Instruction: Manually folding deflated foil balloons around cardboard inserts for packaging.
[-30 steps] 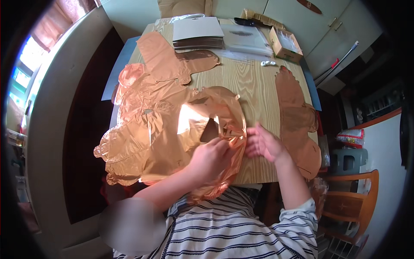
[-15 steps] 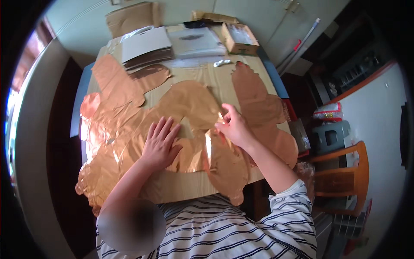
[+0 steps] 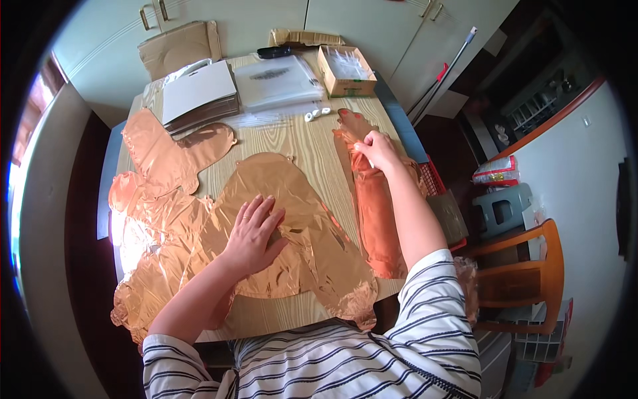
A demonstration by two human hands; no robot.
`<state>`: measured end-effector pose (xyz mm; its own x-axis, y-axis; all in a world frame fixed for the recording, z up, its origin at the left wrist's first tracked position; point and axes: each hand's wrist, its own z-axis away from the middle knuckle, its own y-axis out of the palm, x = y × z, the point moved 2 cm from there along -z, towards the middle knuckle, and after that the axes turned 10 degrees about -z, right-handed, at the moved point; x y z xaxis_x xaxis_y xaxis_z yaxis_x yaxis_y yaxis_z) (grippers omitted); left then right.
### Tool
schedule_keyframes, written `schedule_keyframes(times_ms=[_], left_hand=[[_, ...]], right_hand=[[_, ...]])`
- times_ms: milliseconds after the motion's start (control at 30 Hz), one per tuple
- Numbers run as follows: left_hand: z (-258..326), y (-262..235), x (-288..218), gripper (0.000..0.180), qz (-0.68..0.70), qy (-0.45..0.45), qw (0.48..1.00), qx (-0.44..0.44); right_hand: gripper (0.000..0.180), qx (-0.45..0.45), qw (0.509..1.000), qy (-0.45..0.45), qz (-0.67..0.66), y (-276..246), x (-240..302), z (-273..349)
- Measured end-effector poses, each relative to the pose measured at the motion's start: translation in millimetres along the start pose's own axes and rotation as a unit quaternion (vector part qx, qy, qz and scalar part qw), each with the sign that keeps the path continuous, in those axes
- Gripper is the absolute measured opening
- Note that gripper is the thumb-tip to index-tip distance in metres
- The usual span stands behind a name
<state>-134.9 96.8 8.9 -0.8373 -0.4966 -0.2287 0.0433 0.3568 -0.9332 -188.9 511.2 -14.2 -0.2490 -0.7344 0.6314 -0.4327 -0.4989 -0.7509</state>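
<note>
A large deflated foil balloon [image 3: 266, 179], copper-gold and wrinkled, lies spread over the wooden table, with limb-like lobes reaching outward. My left hand [image 3: 256, 233] rests flat on its middle, fingers stretched out. At the right side, a long lobe [image 3: 379, 229] is folded over lengthwise into a narrower orange strip. Near the strip's far end, my right hand [image 3: 380, 151] pinches the foil; the fingertips are partly hidden. Small red spots mark the end of that lobe, just beyond the hand.
Along the far side of the table [image 3: 309, 143] are a stack of grey-white cards [image 3: 199, 96], clear plastic sleeves [image 3: 279, 80], an open cardboard box [image 3: 349, 73] and small white pieces [image 3: 318, 114]. A wooden chair [image 3: 525, 272] and a grey stool [image 3: 502, 206] stand at right.
My right hand has moved away from me and now grips the right lobe, which is folded inward. The balloon's near middle part has been flattened out. My left hand stays on the foil.
</note>
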Motion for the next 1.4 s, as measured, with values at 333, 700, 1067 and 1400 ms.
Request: schedule_keyframes(times_ms=[333,700,1067,1400], left_hand=[[-117,-6,-8,0.041,0.25,-0.084,0.963,0.057],[-232,90,-41,0.06,0.017,0.064,0.997,0.043],[-215,69,-81,0.096,-0.021,0.042,0.998,0.039],[-180,84,-101,0.116,-0.082,0.098,0.973,0.193]], right_hand=[[0.021,-0.03,0.996,-0.014,-0.083,-12,4,19],[0.022,-0.187,0.911,-0.005,-0.368,-60,-18,53],[0.05,-0.366,0.723,-0.285,-0.512,-245,-22,278],[0.034,-0.457,0.693,-0.275,-0.485,-310,-19,337]])
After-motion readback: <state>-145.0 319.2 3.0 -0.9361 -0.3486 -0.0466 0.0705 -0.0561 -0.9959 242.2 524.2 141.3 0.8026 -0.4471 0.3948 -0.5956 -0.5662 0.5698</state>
